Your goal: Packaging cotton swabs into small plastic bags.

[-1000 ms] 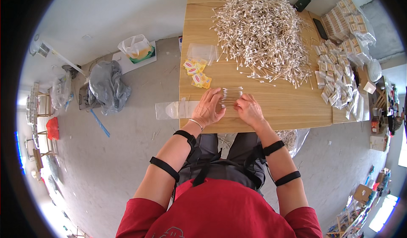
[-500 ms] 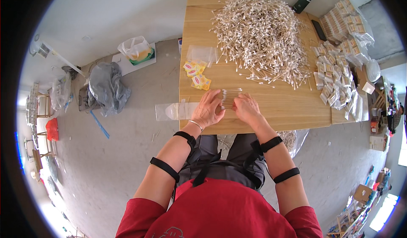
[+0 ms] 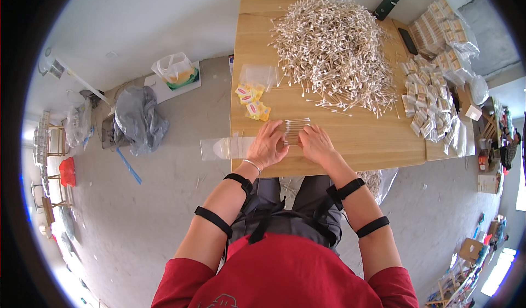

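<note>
A small bundle of cotton swabs [image 3: 295, 130] lies on the wooden table [image 3: 361, 138] near its front edge. My left hand [image 3: 268, 146] presses against the bundle's left side and my right hand [image 3: 316, 143] against its right, fingers curled around it. A big heap of loose swabs [image 3: 334, 47] covers the far half of the table. Small yellow and pink labels [image 3: 252, 102] and clear plastic bags [image 3: 258, 76] lie left of the heap. A strip of clear bags [image 3: 222, 147] hangs over the table's left edge beside my left hand.
Packed swab packets [image 3: 430, 108] spread along the table's right side, with more stacked at the far right corner [image 3: 441, 26]. A dark bottle [image 3: 387, 5] and a dark phone-like object [image 3: 407, 40] lie at the back. On the floor left sit a grey bag [image 3: 139, 119] and a plastic bag [image 3: 175, 71].
Both hands have stayed on the swab bundle, shifting only slightly as the fingers gather it. Nothing else has moved.
</note>
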`<state>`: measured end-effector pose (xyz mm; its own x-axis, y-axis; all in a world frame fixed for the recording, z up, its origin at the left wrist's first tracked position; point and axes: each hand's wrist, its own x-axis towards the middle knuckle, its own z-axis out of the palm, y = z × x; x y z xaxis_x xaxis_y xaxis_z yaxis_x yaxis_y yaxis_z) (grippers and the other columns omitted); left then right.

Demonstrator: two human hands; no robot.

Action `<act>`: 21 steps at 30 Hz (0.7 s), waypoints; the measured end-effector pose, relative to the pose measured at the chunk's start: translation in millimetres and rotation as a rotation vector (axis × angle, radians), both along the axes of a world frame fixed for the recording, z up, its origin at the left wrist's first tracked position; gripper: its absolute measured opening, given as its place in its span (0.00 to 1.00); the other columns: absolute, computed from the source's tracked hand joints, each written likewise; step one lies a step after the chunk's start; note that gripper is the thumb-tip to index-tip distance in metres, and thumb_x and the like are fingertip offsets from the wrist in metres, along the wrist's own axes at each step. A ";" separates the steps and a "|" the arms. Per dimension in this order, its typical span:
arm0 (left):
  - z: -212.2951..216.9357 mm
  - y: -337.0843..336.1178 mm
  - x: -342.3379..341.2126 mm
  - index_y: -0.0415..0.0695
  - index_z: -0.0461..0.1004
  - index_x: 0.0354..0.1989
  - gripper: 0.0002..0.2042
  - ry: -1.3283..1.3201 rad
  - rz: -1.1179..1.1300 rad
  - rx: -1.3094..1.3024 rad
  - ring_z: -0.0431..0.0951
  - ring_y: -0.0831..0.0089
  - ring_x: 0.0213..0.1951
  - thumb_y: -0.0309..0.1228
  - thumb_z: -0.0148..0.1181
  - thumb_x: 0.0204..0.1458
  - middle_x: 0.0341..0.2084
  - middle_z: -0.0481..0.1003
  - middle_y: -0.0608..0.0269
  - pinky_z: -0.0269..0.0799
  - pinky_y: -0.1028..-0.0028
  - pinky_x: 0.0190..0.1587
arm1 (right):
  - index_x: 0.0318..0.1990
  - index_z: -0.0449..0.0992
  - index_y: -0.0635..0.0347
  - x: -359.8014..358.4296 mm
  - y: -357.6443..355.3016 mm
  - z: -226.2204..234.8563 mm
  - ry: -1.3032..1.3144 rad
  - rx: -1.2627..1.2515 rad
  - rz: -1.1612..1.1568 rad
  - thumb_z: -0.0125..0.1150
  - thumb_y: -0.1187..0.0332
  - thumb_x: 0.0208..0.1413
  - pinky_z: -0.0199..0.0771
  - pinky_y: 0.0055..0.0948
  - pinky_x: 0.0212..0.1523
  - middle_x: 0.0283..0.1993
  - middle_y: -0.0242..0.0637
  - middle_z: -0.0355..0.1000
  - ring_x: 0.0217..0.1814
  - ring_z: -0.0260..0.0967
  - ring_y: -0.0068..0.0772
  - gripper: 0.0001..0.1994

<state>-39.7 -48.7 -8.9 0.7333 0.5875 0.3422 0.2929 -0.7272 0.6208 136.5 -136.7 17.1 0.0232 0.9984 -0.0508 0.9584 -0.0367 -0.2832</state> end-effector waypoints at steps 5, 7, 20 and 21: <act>-1.9 1.3 -0.4 0.42 0.68 0.29 0.13 -0.016 -0.014 0.016 0.67 0.48 0.55 0.28 0.67 0.39 0.52 0.66 0.49 0.67 0.59 0.56 | 0.32 0.72 0.58 7.5 -15.0 6.0 0.219 0.123 -0.107 0.58 0.70 0.50 0.66 0.39 0.51 0.38 0.38 0.72 0.48 0.66 0.42 0.04; -3.2 0.2 0.4 0.42 0.68 0.29 0.12 -0.016 -0.016 0.016 0.67 0.48 0.55 0.28 0.67 0.39 0.53 0.66 0.49 0.67 0.59 0.56 | 0.34 0.73 0.57 15.1 -24.8 13.7 0.334 0.223 -0.189 0.57 0.71 0.51 0.66 0.40 0.50 0.34 0.38 0.72 0.45 0.66 0.44 0.03; 13.0 -2.3 15.8 0.43 0.63 0.52 0.29 0.072 0.011 -0.024 0.59 0.49 0.61 0.33 0.68 0.41 0.60 0.59 0.50 0.56 0.58 0.64 | 0.38 0.76 0.56 111.0 -265.4 -0.8 -0.054 0.066 -0.865 0.60 0.75 0.48 0.65 0.42 0.49 0.40 0.40 0.71 0.47 0.64 0.48 0.08; 15.5 -2.1 21.7 0.43 0.63 0.52 0.29 0.074 0.004 -0.025 0.59 0.49 0.61 0.33 0.68 0.41 0.60 0.59 0.50 0.56 0.58 0.64 | 0.39 0.76 0.56 111.2 -274.8 -5.7 -0.173 -0.026 -0.947 0.60 0.75 0.47 0.65 0.42 0.50 0.43 0.40 0.71 0.49 0.64 0.48 0.10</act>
